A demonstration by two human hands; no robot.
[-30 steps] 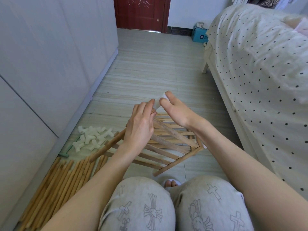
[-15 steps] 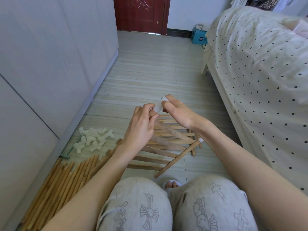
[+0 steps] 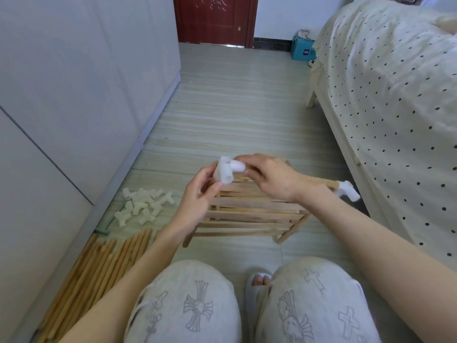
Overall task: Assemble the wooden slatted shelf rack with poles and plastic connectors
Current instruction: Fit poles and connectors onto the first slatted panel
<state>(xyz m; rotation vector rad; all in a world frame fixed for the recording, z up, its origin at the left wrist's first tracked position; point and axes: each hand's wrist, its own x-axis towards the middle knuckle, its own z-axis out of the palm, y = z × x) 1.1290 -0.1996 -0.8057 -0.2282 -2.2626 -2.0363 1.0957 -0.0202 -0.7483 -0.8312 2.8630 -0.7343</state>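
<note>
A wooden slatted shelf panel [image 3: 249,211] hangs above the floor in front of my knees, its slats running left to right. A white plastic connector [image 3: 225,172] sits on its far left corner. My left hand [image 3: 197,194] grips the panel's left end just under that connector. My right hand [image 3: 269,178] pinches the connector's right-hand stub from above. A second white connector [image 3: 347,190] caps the panel's far right corner. A pile of loose white connectors [image 3: 142,204] and a bundle of wooden poles [image 3: 99,266] lie on the floor at the left.
White cabinet doors [image 3: 74,107] fill the left side. A bed with a dotted cover [image 3: 395,107] lines the right. A red door [image 3: 215,18] and a blue box [image 3: 303,49] stand at the far end. My slippered foot [image 3: 257,285] shows between my knees.
The panel has swung from a steep diagonal to lying level across my view. The connector at my fingertips now shows fully on the left corner, and the right corner's connector has come into sight.
</note>
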